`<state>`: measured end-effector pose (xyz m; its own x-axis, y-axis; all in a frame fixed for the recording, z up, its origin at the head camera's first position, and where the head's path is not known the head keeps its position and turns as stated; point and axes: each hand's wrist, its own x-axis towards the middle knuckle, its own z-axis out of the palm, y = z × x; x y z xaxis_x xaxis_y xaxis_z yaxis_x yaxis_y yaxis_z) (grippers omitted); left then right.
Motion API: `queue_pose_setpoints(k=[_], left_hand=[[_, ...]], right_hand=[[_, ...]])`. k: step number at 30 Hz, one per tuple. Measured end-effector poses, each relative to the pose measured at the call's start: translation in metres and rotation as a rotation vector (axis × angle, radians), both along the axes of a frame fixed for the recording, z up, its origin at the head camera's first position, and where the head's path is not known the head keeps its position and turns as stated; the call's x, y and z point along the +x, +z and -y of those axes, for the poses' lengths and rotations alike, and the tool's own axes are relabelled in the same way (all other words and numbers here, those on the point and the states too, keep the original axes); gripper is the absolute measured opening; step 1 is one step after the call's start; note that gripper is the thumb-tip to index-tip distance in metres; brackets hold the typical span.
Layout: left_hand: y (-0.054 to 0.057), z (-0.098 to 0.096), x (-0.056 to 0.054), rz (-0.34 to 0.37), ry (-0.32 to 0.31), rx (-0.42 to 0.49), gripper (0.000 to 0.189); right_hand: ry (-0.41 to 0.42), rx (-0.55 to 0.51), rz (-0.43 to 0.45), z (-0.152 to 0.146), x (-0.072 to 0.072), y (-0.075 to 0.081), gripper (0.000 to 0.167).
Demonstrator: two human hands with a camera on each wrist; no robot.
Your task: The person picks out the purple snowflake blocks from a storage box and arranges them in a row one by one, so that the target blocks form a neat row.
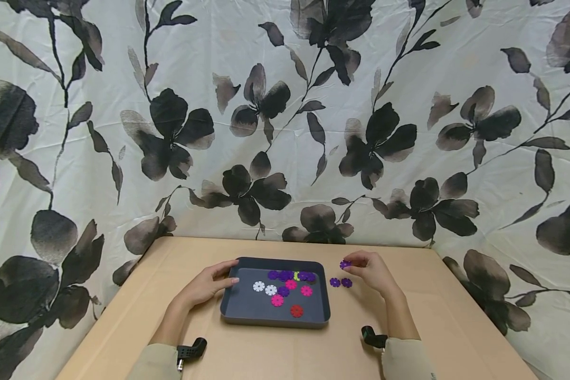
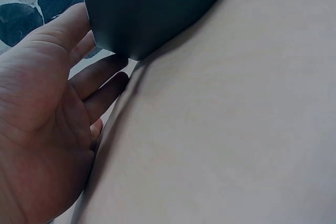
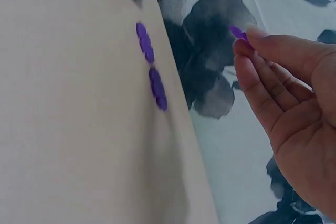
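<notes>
A dark grey tray (image 1: 275,321) lies on the table with several small flower-shaped discs in it. My left hand (image 1: 208,285) grips the tray's left side, its thumb over the rim; the left wrist view shows fingers against the tray's underside edge. To the right of the tray, my right hand (image 1: 374,272) pinches a purple flower disc (image 3: 237,32) between thumb and fingertips, above the tabletop. Below it, two purple flower discs, one left (image 1: 334,282) and one right (image 1: 346,283), lie side by side on the table.
Inside the tray are white discs (image 1: 258,286), pink discs (image 1: 277,300), a red disc (image 1: 296,311), purple discs (image 1: 283,291) and a partly covered yellow one (image 1: 296,275). Behind the wooden-toned table (image 1: 456,327) hangs a floral cloth (image 1: 313,174).
</notes>
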<state>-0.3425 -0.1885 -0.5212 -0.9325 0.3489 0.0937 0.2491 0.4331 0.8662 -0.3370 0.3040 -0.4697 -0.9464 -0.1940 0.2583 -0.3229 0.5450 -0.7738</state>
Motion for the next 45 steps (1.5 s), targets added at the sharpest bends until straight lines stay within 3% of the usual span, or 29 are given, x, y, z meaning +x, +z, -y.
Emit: queue_pose_setpoints(k=[6, 26, 45], left_hand=[[0.002, 0.000, 0.000, -0.001, 0.003, -0.008, 0.071], [0.002, -0.002, 0.002, 0.002, 0.008, -0.005, 0.065], [0.003, 0.000, 0.002, 0.001, -0.012, 0.017, 0.071]], right_hand=[[-0.044, 0.071, -0.003, -0.011, -0.002, -0.008, 0.021], [-0.140, 0.157, 0.137, -0.032, -0.001, -0.033, 0.018], [-0.133, 0.158, 0.188, -0.026, 0.002, -0.033, 0.020]])
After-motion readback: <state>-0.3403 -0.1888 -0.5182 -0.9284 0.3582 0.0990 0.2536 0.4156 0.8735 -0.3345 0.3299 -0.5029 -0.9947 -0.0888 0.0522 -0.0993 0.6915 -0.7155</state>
